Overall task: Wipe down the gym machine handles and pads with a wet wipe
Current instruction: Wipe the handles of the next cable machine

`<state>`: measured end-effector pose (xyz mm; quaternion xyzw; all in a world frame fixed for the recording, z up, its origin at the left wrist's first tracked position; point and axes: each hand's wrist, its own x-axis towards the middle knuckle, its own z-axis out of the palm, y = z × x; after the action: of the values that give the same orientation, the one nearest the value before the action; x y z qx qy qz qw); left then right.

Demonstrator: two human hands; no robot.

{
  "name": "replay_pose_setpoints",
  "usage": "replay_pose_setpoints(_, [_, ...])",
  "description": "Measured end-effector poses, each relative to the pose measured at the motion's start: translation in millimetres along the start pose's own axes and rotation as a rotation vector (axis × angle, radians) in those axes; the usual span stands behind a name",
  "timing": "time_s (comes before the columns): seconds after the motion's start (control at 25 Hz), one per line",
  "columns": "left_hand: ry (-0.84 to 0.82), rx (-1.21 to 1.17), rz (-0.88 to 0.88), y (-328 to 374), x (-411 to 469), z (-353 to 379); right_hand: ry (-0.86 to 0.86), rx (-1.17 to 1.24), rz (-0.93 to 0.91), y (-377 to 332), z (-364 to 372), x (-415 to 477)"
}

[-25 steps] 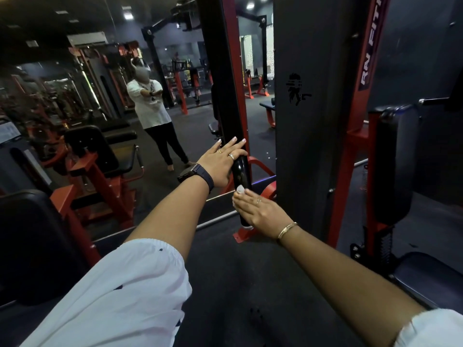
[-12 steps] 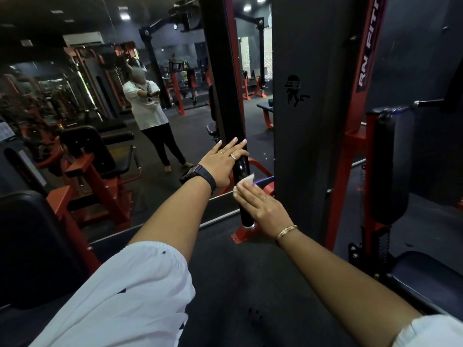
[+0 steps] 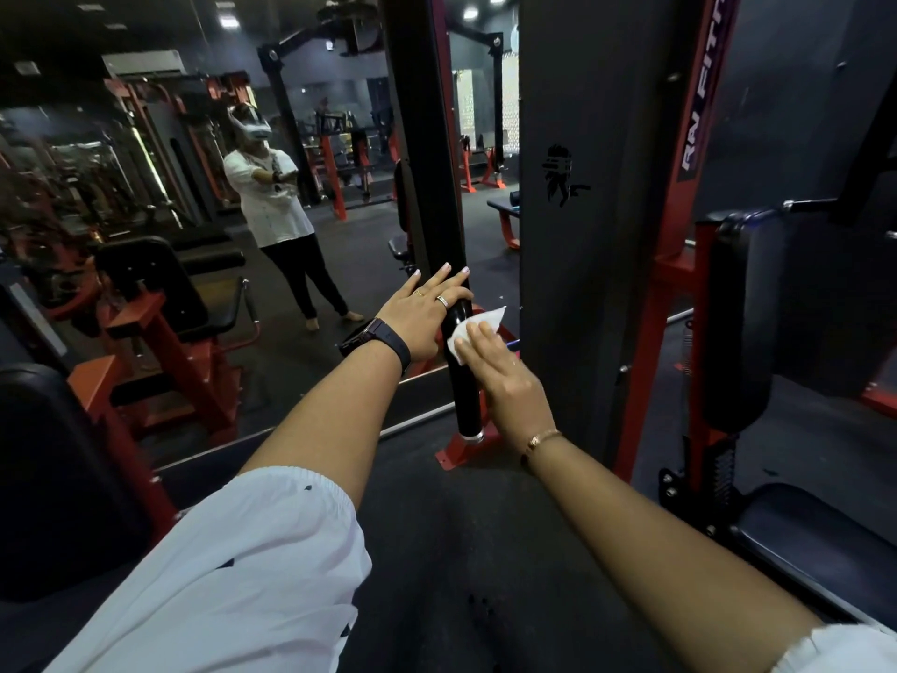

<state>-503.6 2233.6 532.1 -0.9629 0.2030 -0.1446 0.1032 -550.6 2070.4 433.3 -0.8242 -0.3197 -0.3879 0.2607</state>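
The person is standing close to the machine, both arms stretched toward the long black handle (image 3: 465, 398), an upright padded bar finishing in a chrome cap just above the foot of the red frame (image 3: 645, 381).

The right hand (image 3: 502, 376) is pressing the wet wipe (image 3: 480, 327) flat against the right side of the handle, on its lower stretch. The fingers are lying straight over the sheet rather than curling round it, and 1 white corner is sticking out above the fingertips. I cannot tell where the thumb is sitting.

The left hand (image 3: 424, 315) is resting on the handle just above, on its left side. Its fingers are straight and spread, gripping nothing, and it seems to be steadying the bar. The 2 hands are lying just beside each other, with the wipe between them.

To my eye the handle itself is being wiped now. The upright back pad (image 3: 742, 323) and the seat (image 3: 825, 541) are waiting well apart to the right, and nothing is showing whether they have been cleaned.

The next move is calling for the right hand to be sliding the wipe along the bar under even pressure. It is also going to need to wrap round to the mirror side, which a flat palm is not reaching. The left hand is going to have to shift, since it is covering a patch that needs wiping too. After that, the pads are asking for the same treatment.
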Motion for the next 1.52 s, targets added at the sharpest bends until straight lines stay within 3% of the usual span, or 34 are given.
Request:
replay_pose_setpoints(0.12, [-0.014, 0.003, -0.008, 2.2, -0.5, -0.9, -0.081, 0.074, 0.097, -0.2, 3.0, 16.3])
replay_pose_setpoints(0.28, [0.000, -0.005, -0.005, 1.7, -0.2, -1.3, -0.085, -0.004, 0.040, 2.6, 23.4, -24.6])
replay_pose_setpoints(0.48, [-0.007, -0.019, -0.009, 2.5, -0.7, -2.2, -0.157, -0.098, -0.134, 14.4, 34.1, -83.4])
replay_pose_setpoints(0.68, [0.004, -0.041, -0.015, 1.2, -1.8, 1.6, -0.037, -0.176, -0.317, -1.4, 29.9, -41.1])
replay_pose_setpoints(0.84, [0.004, -0.044, -0.023, 4.5, -2.4, 2.4, -0.139, -0.409, -0.417, 15.0, 32.6, -25.7])
replay_pose_setpoints(1.12, [0.003, -0.057, -0.035, 5.3, -3.7, 0.1, -0.218, -0.451, -0.616, 16.5, 46.7, -60.7])
replay_pose_setpoints(1.28, [0.004, -0.061, -0.033, 6.3, -3.8, 2.5, -0.261, -0.575, -0.646, 9.8, 47.9, -33.0])
replay_pose_setpoints(1.4, [-0.006, -0.060, -0.020, 4.2, -3.1, 0.9, -0.288, -0.510, -0.609, 21.9, 52.8, -60.3])
replay_pose_setpoints(1.52, [0.000, -0.092, -0.019, 4.2, -3.2, 1.4, -0.222, -0.307, -0.340, 24.4, 56.4, -101.0])
